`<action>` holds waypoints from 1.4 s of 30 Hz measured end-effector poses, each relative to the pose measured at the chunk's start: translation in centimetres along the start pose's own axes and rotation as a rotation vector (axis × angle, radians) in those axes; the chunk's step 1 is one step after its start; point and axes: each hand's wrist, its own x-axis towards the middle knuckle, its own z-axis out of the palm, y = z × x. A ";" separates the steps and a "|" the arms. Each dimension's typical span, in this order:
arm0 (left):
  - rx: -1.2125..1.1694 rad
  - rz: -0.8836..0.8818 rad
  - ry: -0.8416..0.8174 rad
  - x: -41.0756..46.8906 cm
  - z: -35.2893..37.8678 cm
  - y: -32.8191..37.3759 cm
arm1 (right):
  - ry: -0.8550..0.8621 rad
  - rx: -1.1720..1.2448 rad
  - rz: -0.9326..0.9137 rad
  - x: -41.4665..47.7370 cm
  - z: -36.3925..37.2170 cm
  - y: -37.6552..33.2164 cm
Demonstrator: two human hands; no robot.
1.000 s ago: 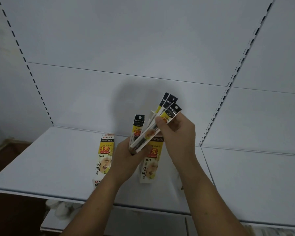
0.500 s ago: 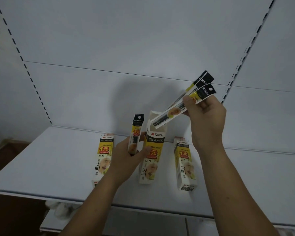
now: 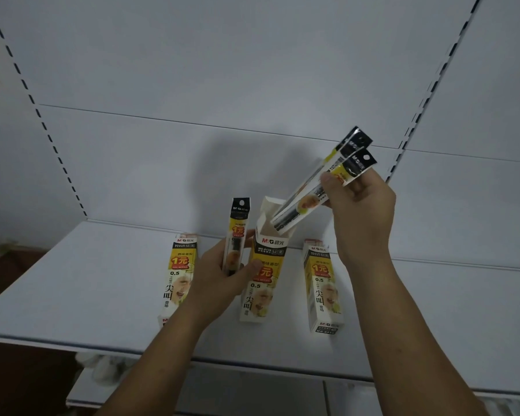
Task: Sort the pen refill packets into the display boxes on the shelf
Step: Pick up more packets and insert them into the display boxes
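- Fingers of the right hand pinch refill packets at the middle box mouth; a skewed push may topple it.
- The left hand grips one spare packet.

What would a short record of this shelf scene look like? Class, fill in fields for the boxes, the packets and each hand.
Boxes on shelf: left box, middle box, right box, all upright
Open box: middle box, top flap raised
Left hand: holds single packet upright beside middle box
Right hand: grips packet bundle, tilted, lower ends at middle box opening
Status: packet bundle not yet released
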 end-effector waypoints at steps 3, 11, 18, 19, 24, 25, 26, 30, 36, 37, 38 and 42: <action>-0.010 0.008 -0.017 -0.2 0.3 0.3 | -0.128 -0.126 -0.020 -0.3 0.5 -0.1; -0.077 0.034 -0.015 0.1 0.7 1.0 | -0.418 -0.444 0.013 -2.3 1.7 0.4; -0.038 0.039 0.006 0.0 0.8 0.7 | -0.461 -0.518 0.053 -2.5 1.1 0.7; -0.032 0.041 0.007 0.0 0.8 0.6 | -0.437 -0.518 0.038 -2.6 1.0 0.7; 0.009 0.082 -0.025 -0.2 0.8 0.6 | -0.313 -0.442 -0.109 -4.3 1.9 -0.4; 0.013 0.103 -0.022 -0.3 0.9 0.6 | -0.346 -0.421 -0.085 -4.8 2.3 -0.6; 0.022 0.124 -0.007 -0.2 0.9 0.5 | -0.396 -0.425 -0.045 -5.3 2.7 -0.9; 0.041 0.173 0.005 -0.1 1.1 0.5 | -0.508 -0.634 0.081 -6.7 4.3 -0.8; 0.096 0.148 0.009 -0.1 1.2 -0.5 | -0.505 -0.944 -0.040 -6.5 5.9 -0.2; 0.104 0.140 0.027 -0.1 1.3 -0.5 | -0.493 -0.951 -0.043 -6.4 6.0 0.0; 0.115 0.142 0.038 -0.1 1.4 -0.3 | -0.477 -0.942 -0.048 -6.4 6.1 0.1; 0.124 0.185 0.042 -0.1 1.7 0.3 | -0.431 -0.851 -0.071 -6.6 6.0 0.8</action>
